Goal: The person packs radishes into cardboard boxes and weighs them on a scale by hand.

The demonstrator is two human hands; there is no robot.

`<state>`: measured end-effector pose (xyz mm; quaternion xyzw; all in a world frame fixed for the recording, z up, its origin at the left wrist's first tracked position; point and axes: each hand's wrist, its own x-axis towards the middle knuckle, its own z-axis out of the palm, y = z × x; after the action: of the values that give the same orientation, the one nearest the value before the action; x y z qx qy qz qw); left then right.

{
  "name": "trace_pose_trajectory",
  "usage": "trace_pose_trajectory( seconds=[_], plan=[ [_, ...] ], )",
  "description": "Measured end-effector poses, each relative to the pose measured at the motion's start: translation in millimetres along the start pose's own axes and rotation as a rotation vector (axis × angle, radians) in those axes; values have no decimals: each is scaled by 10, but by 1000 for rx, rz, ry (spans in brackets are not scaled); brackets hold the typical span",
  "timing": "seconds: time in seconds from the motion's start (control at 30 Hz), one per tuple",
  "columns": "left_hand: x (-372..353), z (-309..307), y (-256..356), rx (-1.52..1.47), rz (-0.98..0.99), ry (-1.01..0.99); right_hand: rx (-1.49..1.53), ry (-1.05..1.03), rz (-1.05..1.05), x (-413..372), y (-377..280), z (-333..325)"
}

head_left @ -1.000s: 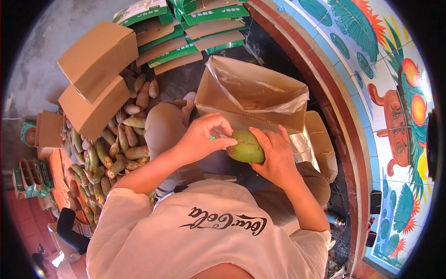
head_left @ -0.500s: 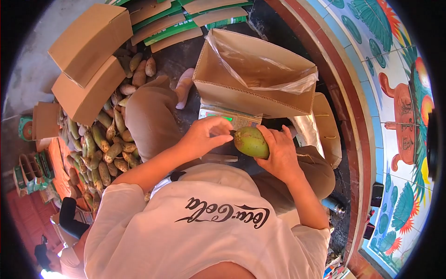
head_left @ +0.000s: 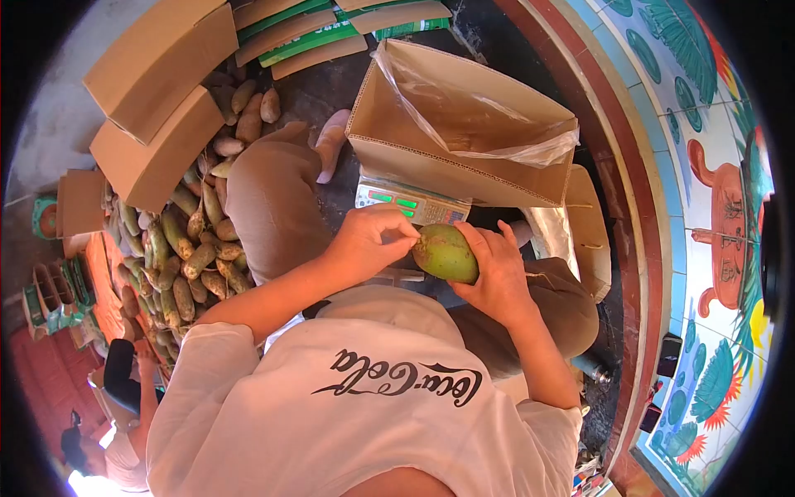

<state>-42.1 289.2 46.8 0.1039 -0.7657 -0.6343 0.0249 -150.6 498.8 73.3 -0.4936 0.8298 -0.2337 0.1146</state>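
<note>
My right hand (head_left: 494,263) is wrapped round the right side of a plump green root vegetable (head_left: 447,253) with a rough brown patch at its left end. Thumb and forefinger of my left hand (head_left: 370,238) are pinched together against that brown end; what sits between them, if anything, is too small to tell. Just beyond my hands lies a digital scale (head_left: 424,211) with lit green displays and a keypad. On it or right behind it stands an open cardboard box (head_left: 451,171) with a clear plastic liner; the box hides part of the scale.
Many long green-brown root vegetables (head_left: 199,261) lie heaped on the left. Brown cardboard boxes (head_left: 157,153) stand over the heap's far side, and flattened green cartons (head_left: 331,37) lie at the back. A painted tile wall (head_left: 704,248) runs along the right. Another person (head_left: 128,447) is at lower left.
My left fingertips have come together at the vegetable's brown end. The view has shifted slightly, so more of the scale's display shows. My right hand keeps its hold.
</note>
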Motion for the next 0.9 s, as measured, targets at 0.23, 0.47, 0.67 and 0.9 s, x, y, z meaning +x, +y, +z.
trace_pose_trajectory(
  seconds=[0.23, 0.47, 0.67, 0.9],
  plan=[
    [16, -5, -8, -471, -348, -39, 50, -45, 33, -6, 67, -5],
    [19, 40, -46, -432, -336, -61, 42, -28, 0, 6, 48, 16],
    [12, 5, 54, -247, -235, -89, 69, -35, 20, -8, 83, 46],
    [8, -51, 109, -62, -96, -119, 78, -74, 16, 4, 66, 29]
  ],
)
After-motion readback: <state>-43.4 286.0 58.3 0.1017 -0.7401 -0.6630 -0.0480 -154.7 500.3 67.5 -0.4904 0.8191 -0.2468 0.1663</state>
